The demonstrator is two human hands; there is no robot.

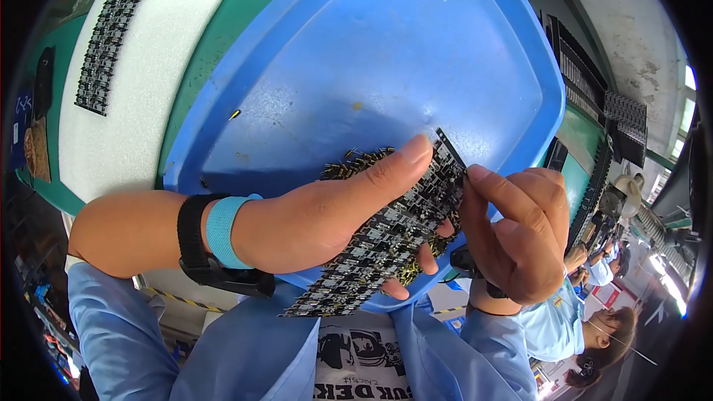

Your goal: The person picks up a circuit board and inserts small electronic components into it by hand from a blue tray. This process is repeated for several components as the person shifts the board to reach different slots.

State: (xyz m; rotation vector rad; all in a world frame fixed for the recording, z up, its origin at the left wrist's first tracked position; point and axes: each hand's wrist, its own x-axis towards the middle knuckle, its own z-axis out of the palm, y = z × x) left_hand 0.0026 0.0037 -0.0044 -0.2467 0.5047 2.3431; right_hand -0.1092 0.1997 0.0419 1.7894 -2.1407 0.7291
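A black-and-silver circuit board panel (379, 241) is held at a slant over the blue tray. My left hand (319, 212) grips it, thumb across the upper face and fingertips showing past the far edge. At the panel's upper right edge, the thumb and forefinger of my right hand (520, 230) are pinched together. Whether a small part sits in that pinch is hidden. Behind and below the panel, a heap of small black-and-yellow parts (349, 165) lies in the blue tray (245, 67), partly covered by my left hand and the panel.
Left of the tray, another circuit board panel (115, 41) lies on a white foam sheet (167, 52) on the green table (212, 52). One loose part (235, 114) rests at the tray's left side. Black racks (583, 78) stand at the right. A co-worker (564, 327) sits at lower right.
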